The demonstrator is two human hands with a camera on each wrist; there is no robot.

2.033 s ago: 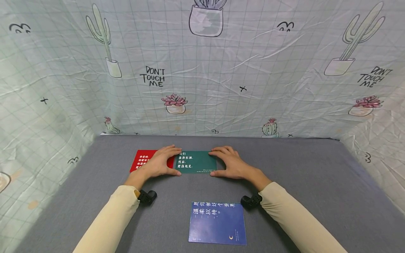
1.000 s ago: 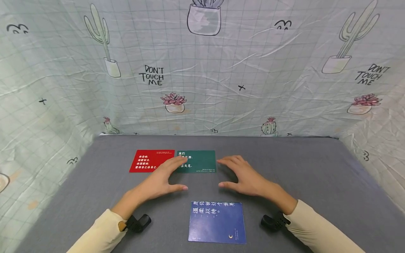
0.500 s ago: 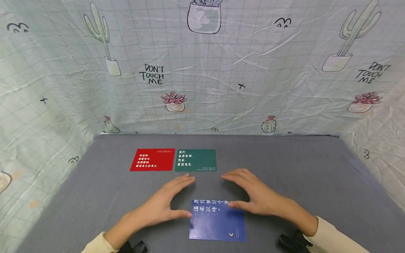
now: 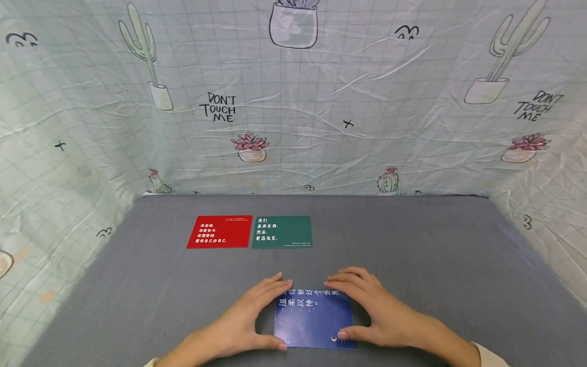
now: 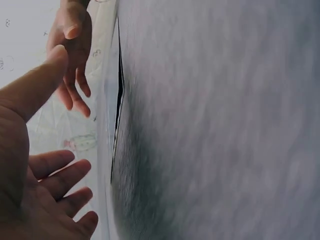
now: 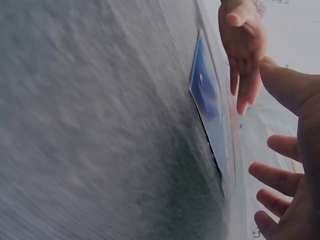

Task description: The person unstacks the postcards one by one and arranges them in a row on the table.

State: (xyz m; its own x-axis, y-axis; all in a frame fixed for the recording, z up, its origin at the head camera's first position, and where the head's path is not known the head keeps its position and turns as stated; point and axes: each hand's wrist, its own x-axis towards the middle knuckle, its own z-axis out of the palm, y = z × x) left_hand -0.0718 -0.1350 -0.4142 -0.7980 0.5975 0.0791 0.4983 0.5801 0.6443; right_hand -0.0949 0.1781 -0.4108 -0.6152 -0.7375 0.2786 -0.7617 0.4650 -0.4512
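A blue card (image 4: 314, 323) with white characters and a small moon lies on the grey cloth near the front in the head view. My left hand (image 4: 247, 318) is at its left edge and my right hand (image 4: 378, 311) at its right, with fingers and thumbs spread apart. The right thumb and fingers overlap the card's right corners from above. Seen from the right wrist, the blue card (image 6: 206, 92) lies flat, and the fingers stand apart from it. In the left wrist view only the card's thin edge shows.
Farther back, a red card (image 4: 219, 232) and a green card (image 4: 286, 233) lie side by side with a narrow gap. The grey tabletop (image 4: 403, 239) extends to the right of them. A patterned cloth curtain (image 4: 298, 102) encloses the back and sides.
Both hands have left the green card, drawn back toward the front, and come to either side of the blue card. The red, green and blue cards stay in place.
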